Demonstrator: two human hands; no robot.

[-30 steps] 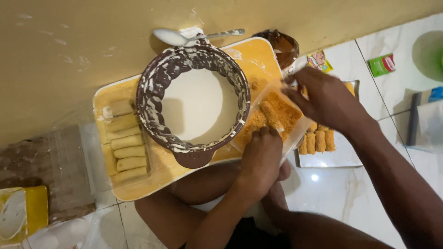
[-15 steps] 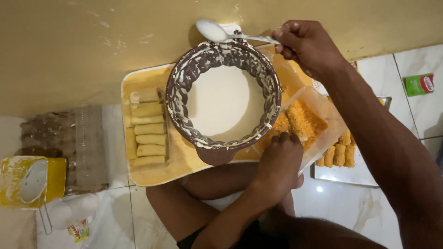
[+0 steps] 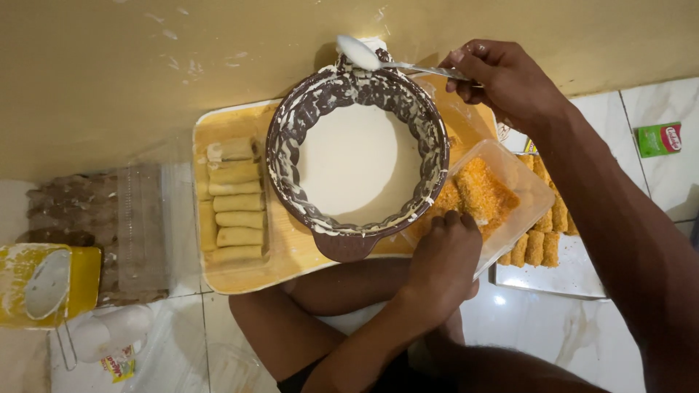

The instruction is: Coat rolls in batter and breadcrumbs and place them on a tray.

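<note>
Right hand grip clamped on spoon; left hand fingertips hidden in crumb tub, grip unclear

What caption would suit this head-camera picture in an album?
Right hand holds a spoon over a bowl of white batter; left hand rests in the crumb tub.

The right hand is raised at the upper right, knuckles up, its fingers pinched shut in a tight grip; the forearm is stretched back toward the lower right corner. The left hand is held lower, palm down, fingers curled downward, with the wrist bent and the forearm running back to the bare knees.
</note>
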